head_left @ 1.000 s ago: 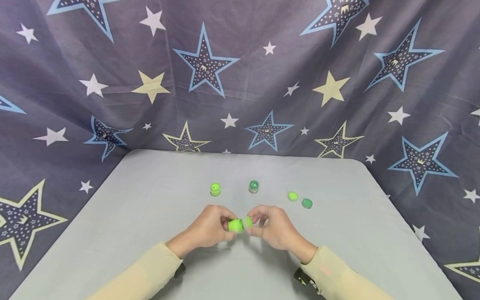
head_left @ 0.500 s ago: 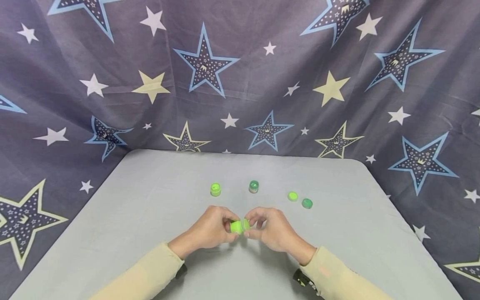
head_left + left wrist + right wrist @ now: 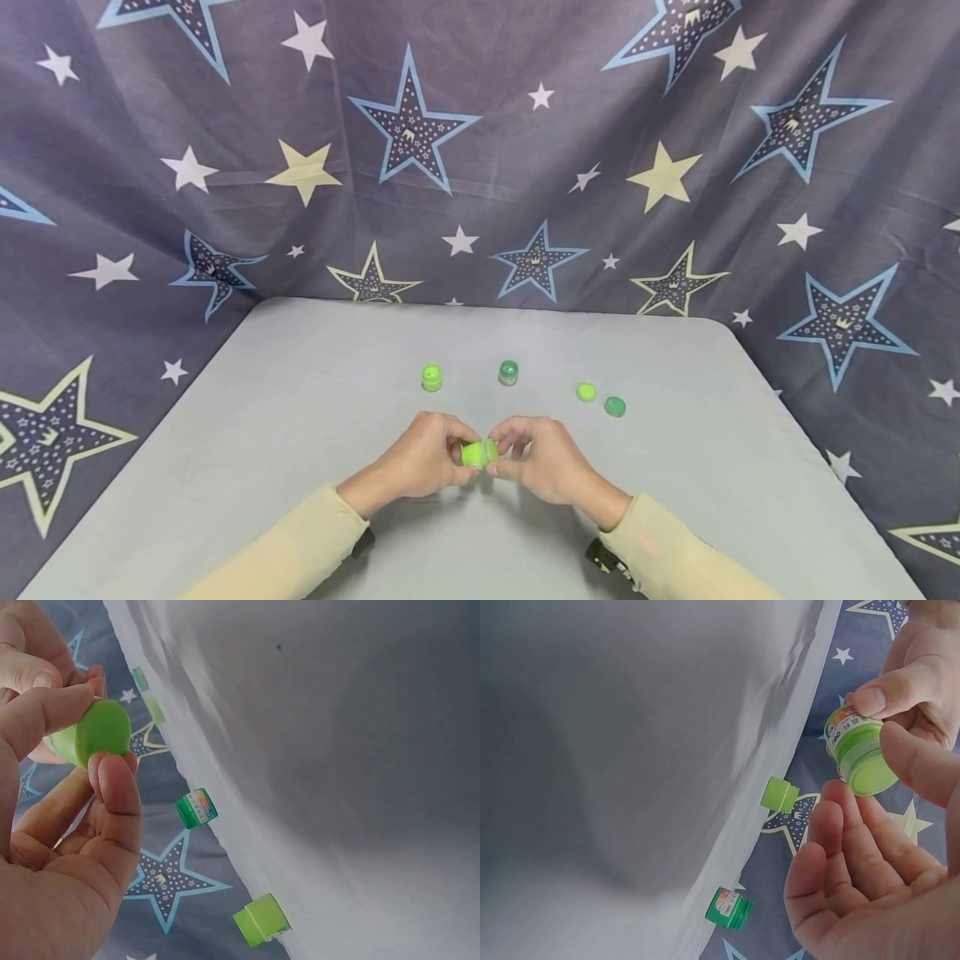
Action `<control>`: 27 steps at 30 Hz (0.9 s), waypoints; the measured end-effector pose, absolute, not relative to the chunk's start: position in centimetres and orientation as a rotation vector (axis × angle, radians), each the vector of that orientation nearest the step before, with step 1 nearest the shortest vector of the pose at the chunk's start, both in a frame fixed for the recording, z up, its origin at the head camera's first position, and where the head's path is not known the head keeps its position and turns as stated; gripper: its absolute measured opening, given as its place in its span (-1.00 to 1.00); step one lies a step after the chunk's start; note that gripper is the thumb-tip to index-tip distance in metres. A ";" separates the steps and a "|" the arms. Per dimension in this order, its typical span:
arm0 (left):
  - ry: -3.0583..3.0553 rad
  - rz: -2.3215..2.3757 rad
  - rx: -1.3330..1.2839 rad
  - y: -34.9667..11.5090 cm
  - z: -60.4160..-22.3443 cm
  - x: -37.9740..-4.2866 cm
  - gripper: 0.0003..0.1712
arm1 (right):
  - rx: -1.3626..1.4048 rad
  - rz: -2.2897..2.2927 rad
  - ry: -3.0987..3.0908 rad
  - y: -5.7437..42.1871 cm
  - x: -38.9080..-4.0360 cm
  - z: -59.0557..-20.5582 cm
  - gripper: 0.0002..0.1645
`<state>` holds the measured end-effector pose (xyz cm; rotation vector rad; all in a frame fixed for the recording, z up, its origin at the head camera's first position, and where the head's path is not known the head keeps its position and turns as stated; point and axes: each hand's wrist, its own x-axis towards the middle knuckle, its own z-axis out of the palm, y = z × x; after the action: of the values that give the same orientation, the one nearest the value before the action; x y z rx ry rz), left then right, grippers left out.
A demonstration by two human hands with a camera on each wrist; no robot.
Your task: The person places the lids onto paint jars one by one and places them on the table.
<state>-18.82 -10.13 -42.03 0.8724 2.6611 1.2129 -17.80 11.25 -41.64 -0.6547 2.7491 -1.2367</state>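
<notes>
Near the middle of the table my left hand (image 3: 427, 454) grips a small light-green paint jar (image 3: 472, 455), tipped on its side with its mouth to the right. Its smooth round base faces the left wrist camera between thumb and fingers. My right hand (image 3: 555, 460) pinches a light-green lid (image 3: 492, 450) at the jar's mouth. In the right wrist view the lid (image 3: 871, 774) sits against the neck, its edge pale, and a printed label (image 3: 847, 724) wraps the jar's body. The right thumb and fingertips are at the lid's edge.
Beyond the hands stand an uncapped light-green jar (image 3: 431, 379) and an uncapped dark-green jar (image 3: 508, 373). To their right lie a light-green lid (image 3: 587, 392) and a dark-green lid (image 3: 615, 407). A star-patterned curtain (image 3: 480, 217) hangs behind the grey-white table (image 3: 337, 358).
The lid in my right hand has come from a small gap onto the mouth of the jar in my left hand. The jars and lids on the table stay put.
</notes>
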 end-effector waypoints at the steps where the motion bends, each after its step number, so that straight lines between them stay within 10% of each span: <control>1: 2.660 1.213 0.874 -10.1 -42.0 -18.8 -0.70 | -0.651 -1.238 2.747 11.2 -17.8 -41.6 -0.66; 27: 2.649 1.231 0.867 -10.3 -41.9 -18.8 -0.68 | -0.638 -1.249 2.735 11.1 -17.7 -41.7 -0.72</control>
<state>-18.76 -10.27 -41.90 0.8671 2.6488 1.2310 -17.74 11.06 -41.71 -0.6377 2.7348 -1.2492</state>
